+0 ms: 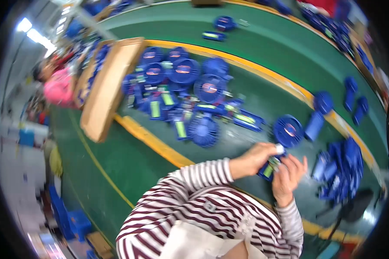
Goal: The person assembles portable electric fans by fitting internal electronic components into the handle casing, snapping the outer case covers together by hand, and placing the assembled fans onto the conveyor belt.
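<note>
A blue handheld fan [288,131] is in front of me, its round head pointing away and its opened handle, with green parts showing, between my hands. My left hand [256,159] is closed on the handle from the left, with a white cover on one fingertip. From the right, my right hand [287,178] grips the lower handle with thumb and fingers, some fingers raised. Blur hides the small parts at the fingertips. Just beyond lies another blue fan [323,102], on the table's yellow edge strip.
Blue fans [209,88] with green-labelled handles lie heaped left of centre. A cardboard box [112,88] stands beyond them, near a person in pink [59,87]. Several blue handle shells [343,170] are piled at right. A green conveyor belt [173,26] runs behind, carrying fans.
</note>
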`<state>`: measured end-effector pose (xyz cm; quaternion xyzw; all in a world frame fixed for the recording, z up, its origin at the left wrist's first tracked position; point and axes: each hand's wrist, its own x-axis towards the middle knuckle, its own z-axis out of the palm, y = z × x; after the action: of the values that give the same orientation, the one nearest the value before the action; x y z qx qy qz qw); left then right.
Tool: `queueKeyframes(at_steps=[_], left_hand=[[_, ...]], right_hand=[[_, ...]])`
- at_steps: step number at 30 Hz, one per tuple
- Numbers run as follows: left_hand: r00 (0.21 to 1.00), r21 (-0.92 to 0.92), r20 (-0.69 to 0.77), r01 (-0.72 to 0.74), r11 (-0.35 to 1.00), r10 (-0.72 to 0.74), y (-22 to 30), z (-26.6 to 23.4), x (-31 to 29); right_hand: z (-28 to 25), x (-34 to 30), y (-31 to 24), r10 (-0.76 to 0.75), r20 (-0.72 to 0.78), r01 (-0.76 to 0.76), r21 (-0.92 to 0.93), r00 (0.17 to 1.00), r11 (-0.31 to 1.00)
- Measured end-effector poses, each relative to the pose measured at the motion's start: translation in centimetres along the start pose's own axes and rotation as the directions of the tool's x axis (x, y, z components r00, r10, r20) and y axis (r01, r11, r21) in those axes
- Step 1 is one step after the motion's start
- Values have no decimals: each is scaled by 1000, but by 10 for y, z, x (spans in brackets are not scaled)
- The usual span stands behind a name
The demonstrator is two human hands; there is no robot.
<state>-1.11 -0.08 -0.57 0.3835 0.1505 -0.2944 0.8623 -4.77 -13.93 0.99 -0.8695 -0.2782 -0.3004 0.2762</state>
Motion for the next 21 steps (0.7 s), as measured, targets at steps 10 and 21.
queueKeyframes(at_steps=[10,21], left_hand=[[999,96,-41,35,995,-31,13,13,-4],[997,117,-73,28,993,-19,23,25,-12]], right_hand=[[4,-3,16,111,-45,-112,-31,993,993],[-18,15,16,123,97,-133,108,988,985]])
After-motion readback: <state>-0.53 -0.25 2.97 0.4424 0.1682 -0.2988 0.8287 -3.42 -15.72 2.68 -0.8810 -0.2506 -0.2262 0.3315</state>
